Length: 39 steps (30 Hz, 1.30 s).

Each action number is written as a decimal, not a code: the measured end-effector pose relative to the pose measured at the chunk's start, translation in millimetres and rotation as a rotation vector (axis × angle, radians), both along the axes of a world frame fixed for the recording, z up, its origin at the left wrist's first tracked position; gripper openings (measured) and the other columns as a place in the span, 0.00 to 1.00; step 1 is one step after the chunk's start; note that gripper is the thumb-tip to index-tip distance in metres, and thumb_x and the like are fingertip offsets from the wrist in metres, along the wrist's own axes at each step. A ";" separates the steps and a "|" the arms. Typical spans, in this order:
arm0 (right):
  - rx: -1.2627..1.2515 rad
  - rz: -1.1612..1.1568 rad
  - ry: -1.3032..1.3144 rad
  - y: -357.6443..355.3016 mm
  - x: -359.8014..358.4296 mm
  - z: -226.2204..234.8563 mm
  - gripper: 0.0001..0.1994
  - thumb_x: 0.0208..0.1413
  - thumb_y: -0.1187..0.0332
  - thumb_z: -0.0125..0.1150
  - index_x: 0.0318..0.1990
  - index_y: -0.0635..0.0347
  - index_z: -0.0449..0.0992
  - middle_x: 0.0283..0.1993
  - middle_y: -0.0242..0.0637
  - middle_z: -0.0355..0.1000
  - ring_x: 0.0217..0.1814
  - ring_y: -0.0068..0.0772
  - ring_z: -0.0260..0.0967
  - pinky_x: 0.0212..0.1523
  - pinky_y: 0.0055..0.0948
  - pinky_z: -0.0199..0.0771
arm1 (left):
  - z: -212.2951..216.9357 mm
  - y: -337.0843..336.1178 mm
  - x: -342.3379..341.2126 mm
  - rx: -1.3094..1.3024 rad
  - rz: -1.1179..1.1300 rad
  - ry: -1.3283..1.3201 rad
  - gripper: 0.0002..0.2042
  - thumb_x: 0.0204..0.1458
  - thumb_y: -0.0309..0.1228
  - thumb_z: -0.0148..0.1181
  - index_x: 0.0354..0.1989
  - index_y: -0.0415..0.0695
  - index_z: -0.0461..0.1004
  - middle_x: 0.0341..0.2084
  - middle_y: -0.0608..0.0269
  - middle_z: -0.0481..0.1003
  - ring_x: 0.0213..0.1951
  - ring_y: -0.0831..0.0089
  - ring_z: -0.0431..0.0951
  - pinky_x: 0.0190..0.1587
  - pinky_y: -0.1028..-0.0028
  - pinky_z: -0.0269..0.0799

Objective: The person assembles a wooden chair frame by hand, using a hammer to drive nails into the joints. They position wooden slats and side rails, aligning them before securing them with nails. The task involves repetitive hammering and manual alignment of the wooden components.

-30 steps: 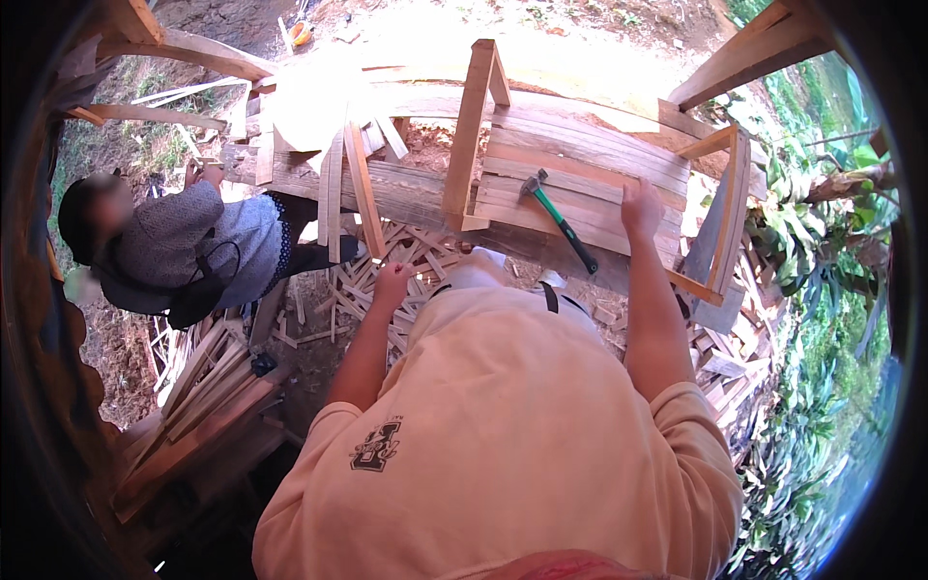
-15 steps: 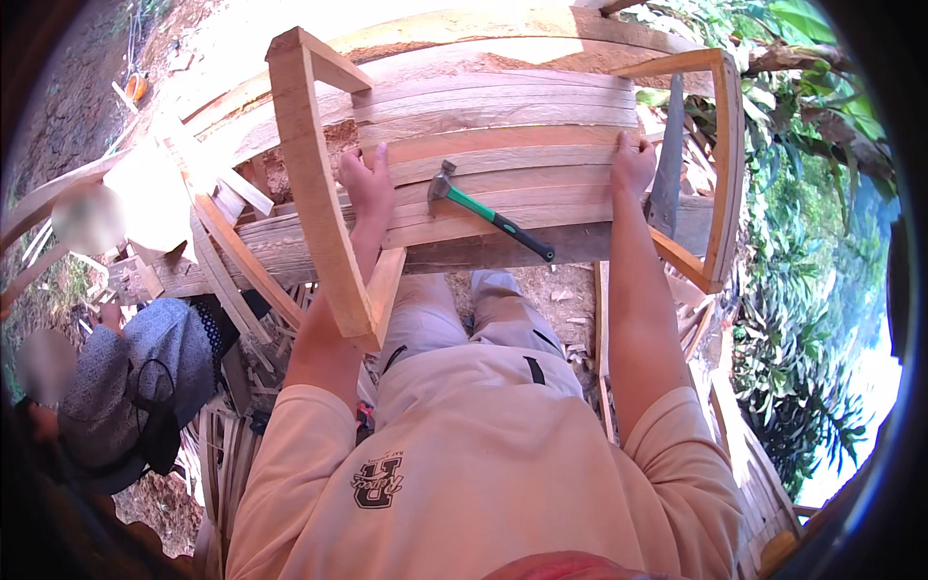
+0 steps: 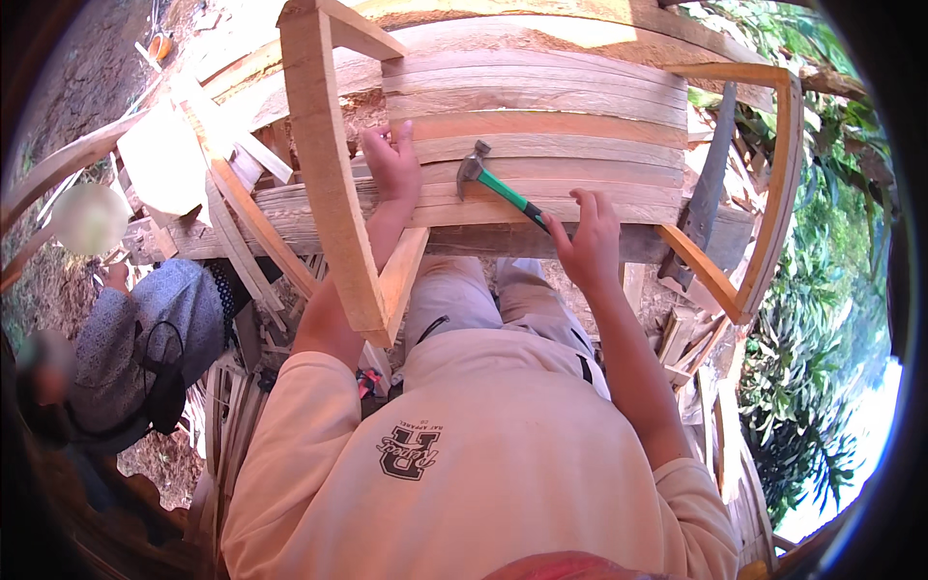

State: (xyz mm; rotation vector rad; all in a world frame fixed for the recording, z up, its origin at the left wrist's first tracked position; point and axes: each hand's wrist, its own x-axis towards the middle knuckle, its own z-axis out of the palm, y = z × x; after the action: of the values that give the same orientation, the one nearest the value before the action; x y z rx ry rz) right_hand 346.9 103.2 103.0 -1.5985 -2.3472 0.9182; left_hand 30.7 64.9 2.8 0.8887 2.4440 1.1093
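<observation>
A row of pale wooden slats (image 3: 541, 95) lies side by side between two upright wooden frames, the left frame (image 3: 333, 164) and the right frame (image 3: 788, 184). At the slats' left end, inside the left frame, my left hand (image 3: 394, 172) has curled fingers and its thumb against the end of a slat. A claw hammer (image 3: 498, 186) with a green and black handle rests slantwise on the nearer slats. Over its handle end is my right hand (image 3: 590, 242), fingers apart and thumb beside the handle; the hand covers the handle's tip.
A handsaw (image 3: 713, 174) leans by the right frame. Beneath the slats runs a thick timber beam (image 3: 474, 238). Loose wood strips (image 3: 253, 222) stand at left, near a seated person in a patterned grey top (image 3: 179, 314). Leafy plants (image 3: 812, 387) grow at right.
My right hand has left the slats' right end and come left and nearer, to the hammer's handle. My left hand stays at the left end. The whole view has shifted slightly.
</observation>
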 end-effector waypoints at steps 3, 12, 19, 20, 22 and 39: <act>0.005 0.119 -0.095 -31.2 -16.1 -4.2 0.18 0.56 0.67 0.66 0.52 0.62 0.70 0.48 0.46 0.68 0.52 0.53 0.67 0.51 0.46 0.67 | 9.0 5.9 9.4 0.024 0.058 -0.145 0.30 0.52 0.46 0.75 0.46 0.33 0.66 0.41 0.48 0.71 0.42 0.57 0.73 0.48 0.61 0.71; -0.105 0.127 -0.115 -26.7 -4.9 -0.9 0.11 0.57 0.74 0.59 0.46 0.62 0.68 0.45 0.49 0.67 0.42 0.57 0.71 0.41 0.49 0.71 | 22.3 8.7 14.9 -0.061 -0.041 -0.026 0.35 0.49 0.49 0.76 0.50 0.33 0.63 0.46 0.45 0.67 0.49 0.54 0.70 0.54 0.58 0.67; -0.312 0.092 -0.023 -47.9 70.8 66.9 0.12 0.63 0.68 0.58 0.51 0.60 0.68 0.47 0.49 0.70 0.42 0.60 0.75 0.41 0.54 0.75 | 136.2 -18.0 -103.7 0.110 0.328 -0.254 0.21 0.63 0.45 0.63 0.47 0.39 0.65 0.35 0.60 0.71 0.40 0.74 0.74 0.46 0.74 0.72; -0.343 0.062 -0.033 -58.8 97.7 74.0 0.12 0.63 0.68 0.58 0.51 0.61 0.70 0.47 0.49 0.72 0.43 0.60 0.75 0.41 0.53 0.75 | 172.3 -28.0 -118.9 0.363 0.384 -0.166 0.18 0.65 0.43 0.61 0.44 0.41 0.65 0.34 0.63 0.70 0.38 0.74 0.73 0.46 0.73 0.71; -0.368 -0.019 -0.025 -86.4 153.0 88.1 0.12 0.63 0.68 0.58 0.51 0.62 0.73 0.46 0.51 0.75 0.43 0.59 0.75 0.41 0.52 0.76 | 265.9 -18.3 -99.1 0.672 0.288 -0.162 0.12 0.69 0.38 0.55 0.40 0.42 0.67 0.34 0.62 0.70 0.38 0.72 0.72 0.50 0.69 0.71; -0.735 -1.063 0.629 24.3 293.4 79.2 0.18 0.72 0.64 0.51 0.63 0.61 0.70 0.30 0.29 0.71 0.23 0.17 0.64 0.22 0.19 0.66 | 6.5 130.2 198.7 -0.346 -0.607 0.657 0.28 0.65 0.52 0.51 0.57 0.36 0.62 0.57 0.50 0.60 0.63 0.52 0.56 0.66 0.47 0.48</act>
State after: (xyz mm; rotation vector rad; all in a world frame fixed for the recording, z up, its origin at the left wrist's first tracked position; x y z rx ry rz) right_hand 640.4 127.5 182.3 -1.9600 -0.5546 1.6582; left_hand 229.4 195.1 9.3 1.9108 2.4013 0.1780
